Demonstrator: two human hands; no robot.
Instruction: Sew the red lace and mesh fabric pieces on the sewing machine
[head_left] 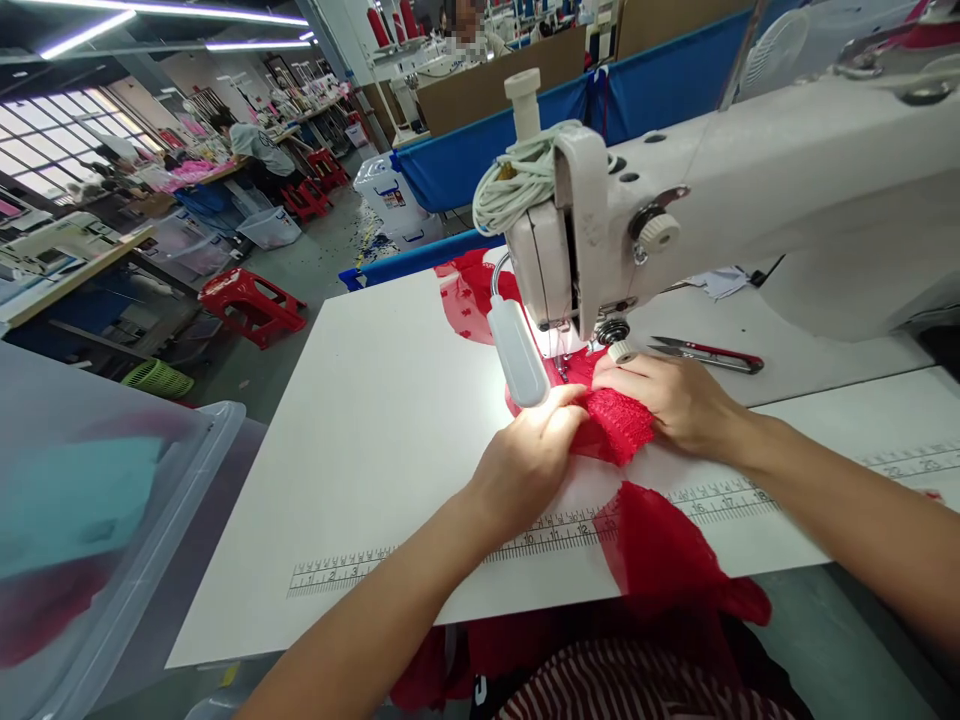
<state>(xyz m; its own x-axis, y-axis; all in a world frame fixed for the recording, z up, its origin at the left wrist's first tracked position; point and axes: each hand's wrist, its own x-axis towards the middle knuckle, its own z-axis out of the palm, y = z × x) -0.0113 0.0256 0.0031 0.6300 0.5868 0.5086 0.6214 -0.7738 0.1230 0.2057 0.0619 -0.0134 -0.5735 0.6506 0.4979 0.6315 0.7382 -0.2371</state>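
A piece of red lace fabric [619,425] lies under the needle of a white sewing machine [720,220]. My left hand [529,455] is closed on the fabric's left edge, thumb and fingers pinched together just below the lamp. On the other side, my right hand [671,400] grips the fabric close to the presser foot [561,368], its fingertips partly hidden behind the cloth. A small white lamp [519,350] on a bent neck lights the stitching spot. More sheer red fabric [469,300] spreads behind the needle.
Thread snips [709,353] lie on the machine bed at right. Another red fabric piece [667,540] hangs over the table's front edge, across a printed ruler [555,535]. A clear plastic bin [202,500] stands at left, a red stool [251,303] beyond. A co-worker [259,150] is farther back.
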